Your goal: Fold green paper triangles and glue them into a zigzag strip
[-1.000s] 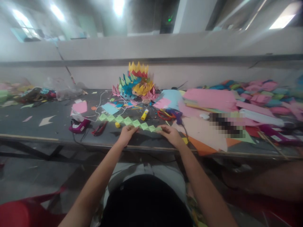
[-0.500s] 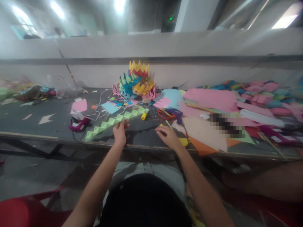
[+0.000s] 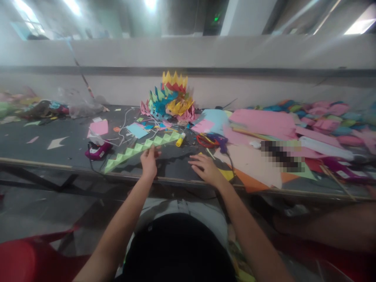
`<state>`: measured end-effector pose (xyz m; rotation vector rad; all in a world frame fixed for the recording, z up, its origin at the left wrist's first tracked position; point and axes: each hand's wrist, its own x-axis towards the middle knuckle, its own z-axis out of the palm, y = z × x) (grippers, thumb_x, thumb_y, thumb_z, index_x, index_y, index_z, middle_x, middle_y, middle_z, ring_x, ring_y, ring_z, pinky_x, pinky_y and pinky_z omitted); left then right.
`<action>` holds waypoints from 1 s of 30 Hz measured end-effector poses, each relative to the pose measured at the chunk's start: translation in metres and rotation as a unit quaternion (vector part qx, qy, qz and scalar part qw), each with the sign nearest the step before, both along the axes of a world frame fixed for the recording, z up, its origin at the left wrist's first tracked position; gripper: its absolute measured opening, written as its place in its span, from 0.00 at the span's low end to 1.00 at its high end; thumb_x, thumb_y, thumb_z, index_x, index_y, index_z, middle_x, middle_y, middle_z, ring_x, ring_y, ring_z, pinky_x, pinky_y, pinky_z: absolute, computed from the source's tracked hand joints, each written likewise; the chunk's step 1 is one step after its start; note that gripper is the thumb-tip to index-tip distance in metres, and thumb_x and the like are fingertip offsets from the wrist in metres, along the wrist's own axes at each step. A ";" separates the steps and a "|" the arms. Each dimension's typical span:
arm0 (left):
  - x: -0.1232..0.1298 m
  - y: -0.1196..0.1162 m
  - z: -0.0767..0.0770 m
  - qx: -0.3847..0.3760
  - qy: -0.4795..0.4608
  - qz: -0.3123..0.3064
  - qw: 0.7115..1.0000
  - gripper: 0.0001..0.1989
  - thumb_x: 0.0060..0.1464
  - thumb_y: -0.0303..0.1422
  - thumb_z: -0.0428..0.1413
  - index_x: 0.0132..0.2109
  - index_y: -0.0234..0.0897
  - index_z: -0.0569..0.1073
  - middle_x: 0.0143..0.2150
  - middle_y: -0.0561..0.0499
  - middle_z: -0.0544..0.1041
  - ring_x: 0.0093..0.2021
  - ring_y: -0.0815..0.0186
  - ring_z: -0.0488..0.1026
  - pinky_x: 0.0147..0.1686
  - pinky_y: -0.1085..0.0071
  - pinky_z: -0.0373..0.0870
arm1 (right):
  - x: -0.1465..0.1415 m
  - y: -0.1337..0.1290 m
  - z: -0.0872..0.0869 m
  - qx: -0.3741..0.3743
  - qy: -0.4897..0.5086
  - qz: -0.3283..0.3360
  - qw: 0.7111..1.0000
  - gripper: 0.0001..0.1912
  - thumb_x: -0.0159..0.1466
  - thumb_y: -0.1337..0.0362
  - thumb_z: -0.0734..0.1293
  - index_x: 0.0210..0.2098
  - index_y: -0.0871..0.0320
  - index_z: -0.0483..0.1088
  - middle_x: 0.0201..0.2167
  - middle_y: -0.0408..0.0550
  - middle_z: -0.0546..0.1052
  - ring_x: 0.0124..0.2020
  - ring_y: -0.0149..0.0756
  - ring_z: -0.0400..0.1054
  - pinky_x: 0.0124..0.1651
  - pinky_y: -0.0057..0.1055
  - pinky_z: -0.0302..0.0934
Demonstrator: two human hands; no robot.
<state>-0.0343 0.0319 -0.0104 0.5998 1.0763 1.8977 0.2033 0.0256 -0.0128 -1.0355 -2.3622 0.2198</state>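
My left hand (image 3: 149, 161) pinches the lower edge of a long green folded paper strip (image 3: 135, 150) with a zigzag top. The strip slants up to the right, its far end beside a small yellow glue bottle (image 3: 179, 141). My right hand (image 3: 205, 167) is over the dark table (image 3: 173, 166), fingers spread, with nothing in it. It is close to a yellow paper piece (image 3: 226, 174) and below the red-handled scissors (image 3: 205, 140).
Folded paper crowns (image 3: 170, 102) stand at the back centre. A purple device (image 3: 99, 150) with a cord is at left. Large pink sheets (image 3: 264, 121) and an orange sheet (image 3: 249, 182) lie at right. A red stool (image 3: 17, 258) is at lower left.
The fingers of my right hand have spread and moved slightly left. My left hand keeps its grip on the green strip, which has barely moved. The view has shifted a little.
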 end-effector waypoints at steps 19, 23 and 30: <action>-0.001 0.002 -0.001 0.002 -0.002 0.001 1.000 0.17 0.39 0.43 0.61 0.30 0.33 0.69 0.28 0.50 0.76 0.22 0.73 0.69 0.28 0.74 0.65 | 0.002 0.001 0.003 -0.023 0.090 -0.011 0.996 0.23 0.66 0.57 0.53 0.25 0.54 0.76 0.42 0.48 0.77 0.47 0.39 0.67 0.52 0.44 0.58; -0.001 0.002 -0.002 0.005 -0.001 -0.002 1.000 0.16 0.40 0.42 0.61 0.30 0.33 0.68 0.28 0.50 0.77 0.22 0.73 0.69 0.28 0.74 0.65 | 0.002 0.001 0.004 -0.048 0.041 0.002 0.998 0.18 0.66 0.56 0.55 0.39 0.50 0.75 0.51 0.46 0.72 0.53 0.41 0.63 0.56 0.47 0.53; -0.002 0.002 -0.004 0.005 0.003 -0.004 1.000 0.17 0.40 0.42 0.61 0.30 0.33 0.68 0.28 0.50 0.76 0.22 0.73 0.69 0.26 0.75 0.64 | 0.002 0.000 0.005 -0.052 0.102 -0.022 0.993 0.24 0.67 0.55 0.52 0.27 0.54 0.75 0.45 0.48 0.75 0.48 0.38 0.66 0.54 0.42 0.57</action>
